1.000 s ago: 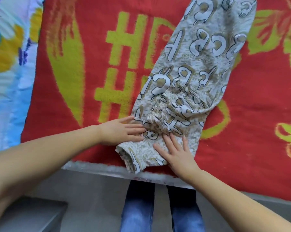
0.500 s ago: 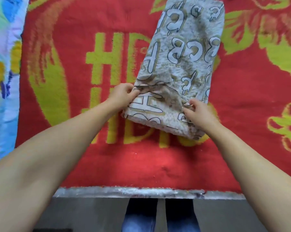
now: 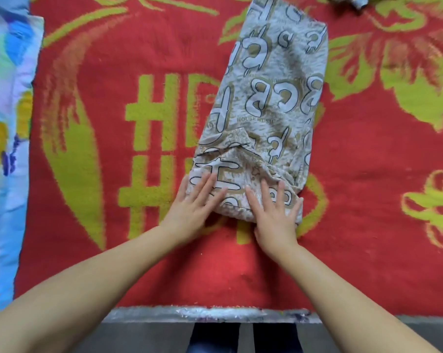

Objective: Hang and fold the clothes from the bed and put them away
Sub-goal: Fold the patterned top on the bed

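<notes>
A single head-worn camera looks steeply down, close over the red-and-yellow patterned blanket-covered bed (image 3: 144, 271), from its near edge.

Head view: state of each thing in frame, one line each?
Beige letter-print garment: flat on blanket, near end folded over itself.
Left hand: open, fingers straight, pressing the fold.
Right hand: open, fingers spread, pressing the fold.
Red and yellow-green blanket: spread flat under garment.
Blue floral sheet: lying at left edge.
</notes>
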